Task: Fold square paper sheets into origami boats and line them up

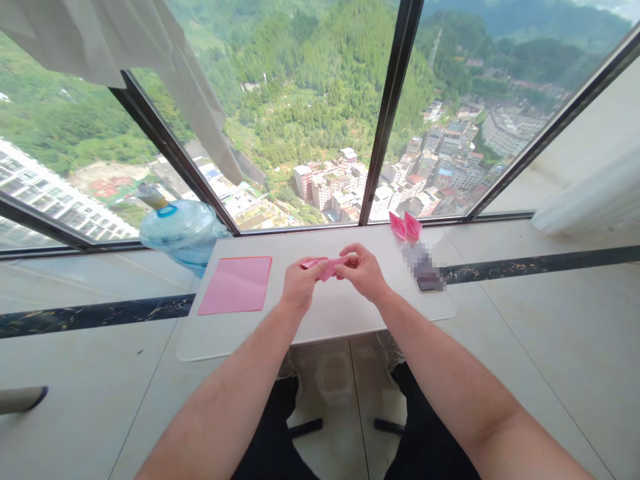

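Note:
Both my hands hover over a small white table (250,333) and pinch a folded piece of pink paper (327,267) between them. My left hand (299,283) grips its left end with curled fingers. My right hand (364,270) closes on its right end with thumb and fingertips. A flat stack of pink paper sheets (236,285) lies on the table to the left of my hands. At the table's far right edge stands a finished pink folded paper figure (405,226).
A phone (424,268) lies on the table right of my hands. A large blue water bottle (180,229) lies on its side behind the table's left corner. Floor-to-ceiling windows stand right behind the table, with a curtain (197,100) hanging at upper left. My legs reach under the table.

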The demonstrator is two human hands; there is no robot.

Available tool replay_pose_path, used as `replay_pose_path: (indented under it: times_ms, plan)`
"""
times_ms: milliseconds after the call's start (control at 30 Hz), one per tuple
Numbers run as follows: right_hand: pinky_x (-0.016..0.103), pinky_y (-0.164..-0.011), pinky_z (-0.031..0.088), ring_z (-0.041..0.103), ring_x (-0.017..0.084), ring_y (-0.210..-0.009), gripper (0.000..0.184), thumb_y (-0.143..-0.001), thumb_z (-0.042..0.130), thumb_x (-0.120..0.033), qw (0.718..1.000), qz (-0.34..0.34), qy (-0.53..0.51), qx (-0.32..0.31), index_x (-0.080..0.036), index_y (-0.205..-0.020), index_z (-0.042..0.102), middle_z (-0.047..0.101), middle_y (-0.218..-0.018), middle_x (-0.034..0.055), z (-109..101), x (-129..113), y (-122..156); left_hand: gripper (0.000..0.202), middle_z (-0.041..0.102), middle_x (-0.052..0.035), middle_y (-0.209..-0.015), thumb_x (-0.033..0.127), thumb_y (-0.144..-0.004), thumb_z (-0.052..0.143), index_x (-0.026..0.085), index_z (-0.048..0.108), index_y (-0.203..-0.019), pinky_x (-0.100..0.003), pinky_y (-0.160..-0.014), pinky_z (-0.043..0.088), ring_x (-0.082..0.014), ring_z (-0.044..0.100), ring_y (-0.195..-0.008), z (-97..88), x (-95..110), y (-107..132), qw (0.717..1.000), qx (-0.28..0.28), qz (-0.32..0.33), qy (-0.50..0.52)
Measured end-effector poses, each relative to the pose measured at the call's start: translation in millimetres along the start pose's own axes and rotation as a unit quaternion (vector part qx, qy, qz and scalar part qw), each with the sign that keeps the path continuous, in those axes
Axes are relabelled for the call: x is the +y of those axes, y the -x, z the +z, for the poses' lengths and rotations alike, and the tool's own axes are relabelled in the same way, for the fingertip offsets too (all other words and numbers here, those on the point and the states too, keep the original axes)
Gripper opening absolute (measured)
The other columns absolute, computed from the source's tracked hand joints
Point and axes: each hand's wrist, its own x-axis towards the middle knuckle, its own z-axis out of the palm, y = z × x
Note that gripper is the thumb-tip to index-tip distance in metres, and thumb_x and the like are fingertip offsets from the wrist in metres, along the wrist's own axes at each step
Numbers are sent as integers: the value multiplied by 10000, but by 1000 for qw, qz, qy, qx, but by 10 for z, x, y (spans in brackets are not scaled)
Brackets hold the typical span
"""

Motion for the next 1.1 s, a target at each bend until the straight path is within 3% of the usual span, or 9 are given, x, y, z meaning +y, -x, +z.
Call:
replay_pose_path:
  times_ms: [67,200,433,733,933,1100]
  plan:
    - [311,-622,579,694,170,-641,337,-703,802,-320,1000,16,-5,19,-194,-973,644,729,-708,-2,2,18,-19,336,688,-37,-674,324,-534,898,133,760,-774,-293,-614,434,-143,588,-636,-8,-3,-9,1000,8,16,-3]
    - [306,-631,576,697,180,-668,297,-728,794,-419,999,37,14,15,-150,-814,702,734,-707,59,-16,32,-38,338,697,-37,-702,339,-542,902,144,765,-782,-286,-620,431,-140,588,-659,-30,-10,-20,999,9,31,-8]
    - [305,-631,556,661,161,-616,350,-719,801,-499,1000,24,11,5,-160,-783,740,725,-671,51,-70,19,-20,352,693,-34,-701,351,-534,913,151,768,-786,-293,-626,441,-145,595,-661,-55,-3,-22,999,-12,38,-9]
    - [289,-640,544,641,147,-624,280,-738,780,-441,1000,-3,2,10,-170,-727,714,704,-647,32,-63,-25,-4,333,706,-41,-717,354,-555,915,156,771,-781,-304,-672,469,-156,619,-693,-64,-12,-32,998,-37,44,-16]
    - [274,-610,516,613,137,-606,218,-734,749,-390,999,-6,49,-16,-176,-752,708,676,-639,11,-52,-3,-5,306,701,-49,-677,351,-570,902,150,776,-763,-294,-615,446,-154,603,-639,-73,-11,-40,996,-49,36,-66]
    - [254,-607,498,599,128,-617,168,-742,697,-348,996,-15,85,4,-183,-710,684,654,-633,-8,-35,-13,-12,298,710,-54,-679,341,-560,905,149,776,-749,-300,-627,461,-167,622,-644,-73,-35,-73,995,-53,43,-76]
